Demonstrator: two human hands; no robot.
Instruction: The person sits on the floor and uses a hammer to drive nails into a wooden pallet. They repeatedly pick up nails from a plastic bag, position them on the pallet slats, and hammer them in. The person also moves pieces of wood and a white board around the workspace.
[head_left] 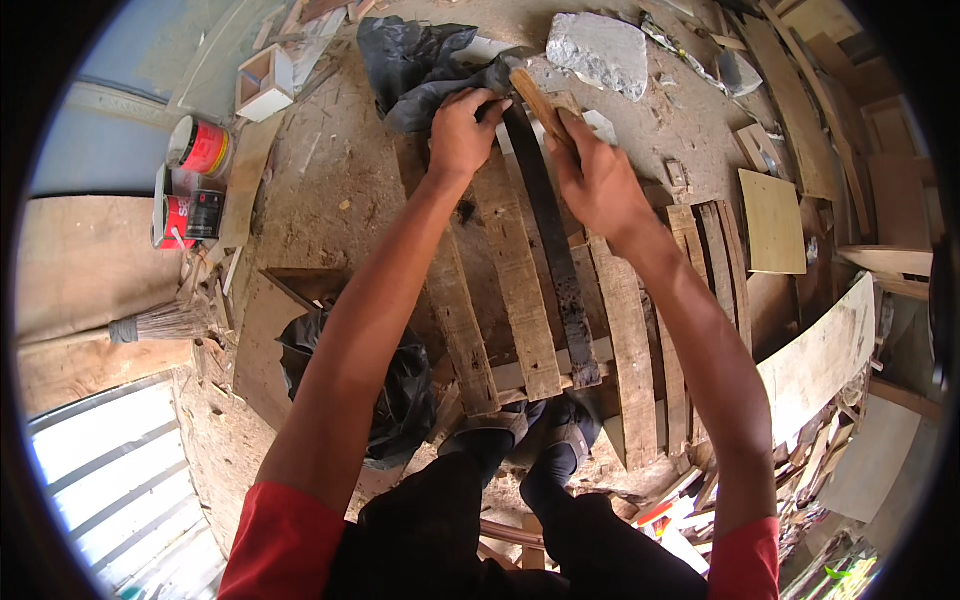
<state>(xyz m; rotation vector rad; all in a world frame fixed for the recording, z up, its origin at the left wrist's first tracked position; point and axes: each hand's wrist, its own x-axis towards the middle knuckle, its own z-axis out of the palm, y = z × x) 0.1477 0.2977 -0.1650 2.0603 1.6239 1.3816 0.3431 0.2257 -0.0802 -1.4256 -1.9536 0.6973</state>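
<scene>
A pallet-like frame of rough wooden slats (pixel 515 270) lies on the ground before my feet. One slat is a narrow black strip (pixel 545 215) running away from me. At its far end my left hand (pixel 465 130) is closed, with thumb and fingers pinched by the strip; what they hold, if anything, is too small to make out. My right hand (pixel 600 180) grips a wooden-handled tool (pixel 537 100) just right of the strip. Its bare handle slants up toward the far left, and the tool's other end is hidden by the hand.
Black plastic sheeting (pixel 405 65) and a concrete chunk (pixel 598 52) lie beyond the frame. Paint cans (pixel 200 145) and a broom (pixel 165 322) are at left. Another black bag (pixel 400 400) sits by my left foot. Boards (pixel 820 340) and scrap wood fill the right.
</scene>
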